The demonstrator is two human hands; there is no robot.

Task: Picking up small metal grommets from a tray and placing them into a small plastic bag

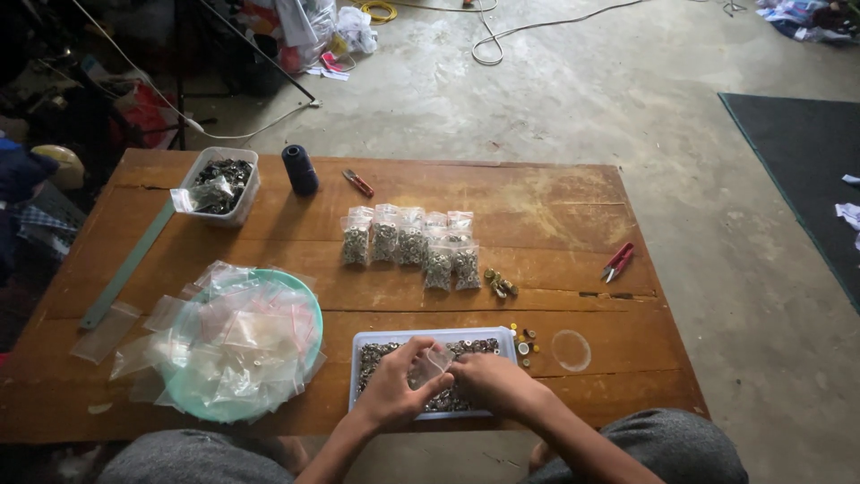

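Head camera looks steeply down, close above wooden table (555,215).

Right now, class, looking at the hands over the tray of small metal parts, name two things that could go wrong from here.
1. The left hand holds a small clear bag open above the white tray; parts fed in by the right hand could miss and scatter.
2. Loose pieces already lie beside the tray near the table edge and could roll onto the concrete floor.
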